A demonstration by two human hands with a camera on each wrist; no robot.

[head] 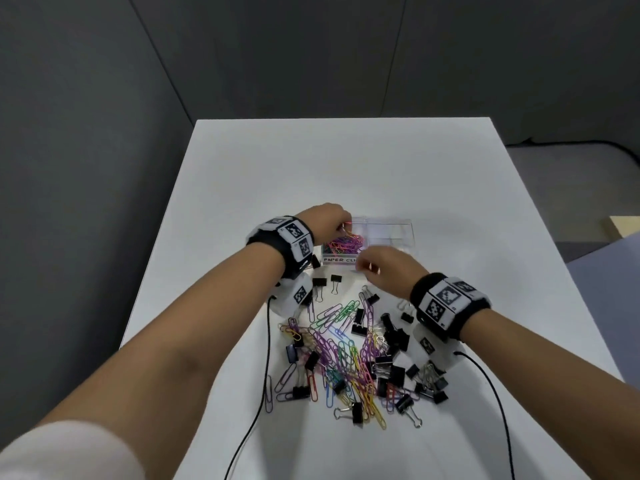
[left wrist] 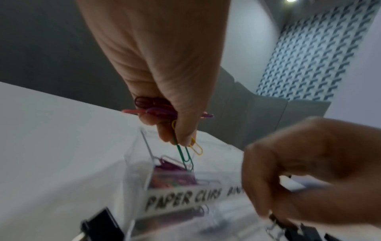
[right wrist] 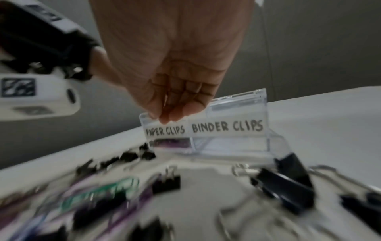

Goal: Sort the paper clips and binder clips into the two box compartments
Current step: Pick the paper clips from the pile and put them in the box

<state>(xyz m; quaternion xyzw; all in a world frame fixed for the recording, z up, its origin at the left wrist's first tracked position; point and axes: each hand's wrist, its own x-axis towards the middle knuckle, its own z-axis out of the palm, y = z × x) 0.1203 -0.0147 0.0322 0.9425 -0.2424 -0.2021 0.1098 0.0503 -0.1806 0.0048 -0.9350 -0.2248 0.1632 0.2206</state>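
A clear two-part box (head: 391,221) stands mid-table, labelled PAPER CLIPS and BINDER CLIPS (right wrist: 226,127). Its left half holds coloured paper clips (head: 346,244). My left hand (head: 343,230) hovers over that half and pinches a bunch of paper clips (left wrist: 156,109); a green one and a yellow one dangle down into the compartment (left wrist: 171,176). My right hand (head: 367,268) is at the box's near wall with curled fingers (right wrist: 169,114), which seem to pinch a thin paper clip. A mixed pile of paper clips (head: 346,358) and black binder clips (head: 391,368) lies nearer me.
The white table (head: 346,168) extends bare beyond the box; its left and right edges lie near the forearms. Two black cables (head: 268,341) run from the wrist cameras across the near table. Loose binder clips (right wrist: 282,184) lie right of the pile. Grey walls stand behind.
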